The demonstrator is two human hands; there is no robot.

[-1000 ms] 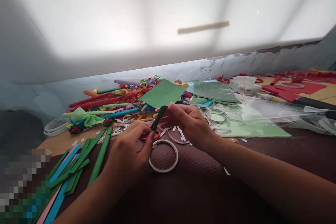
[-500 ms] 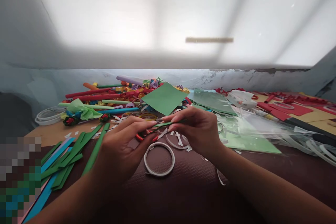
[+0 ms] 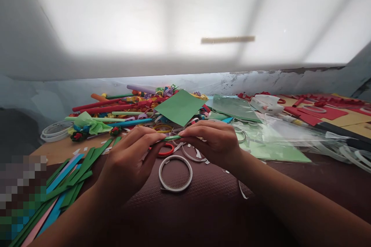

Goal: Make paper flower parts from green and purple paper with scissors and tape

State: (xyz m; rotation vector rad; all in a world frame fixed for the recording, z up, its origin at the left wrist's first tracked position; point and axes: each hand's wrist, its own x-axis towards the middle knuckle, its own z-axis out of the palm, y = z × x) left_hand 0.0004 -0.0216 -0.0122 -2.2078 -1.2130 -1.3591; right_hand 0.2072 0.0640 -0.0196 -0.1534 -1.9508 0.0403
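- Since a second ago, the green paper strip [image 3: 169, 138] has gone from standing steeply between the hands to lying nearly level, and the two hands have drawn closer together.
- The left hand [image 3: 127, 162] pinches the strip's left end between thumb and fingertips; the right hand [image 3: 216, 141] pinches the right end. Both are closed on the strip, fingertips almost meeting, just above the dark brown work surface [image 3: 203, 208].
- Step in hand, as judged: the strip is being flattened or creased along its length.
- The next move likely calls for a steady pinch with both hands and an even pull along the strip, since thin paper tears or kinks easily.
- Directly under the hands lie a white tape ring [image 3: 175, 173] and, just beyond it, a red ring [image 3: 165, 150], among white paper offcuts.
- To the near left lies a pile of cut green strips [image 3: 84, 170] with blue ones mixed in.
- Farther off rest a green paper square [image 3: 181, 107], rolled coloured paper sticks [image 3: 116, 109] and, far right, red paper sheets [image 3: 321, 114].
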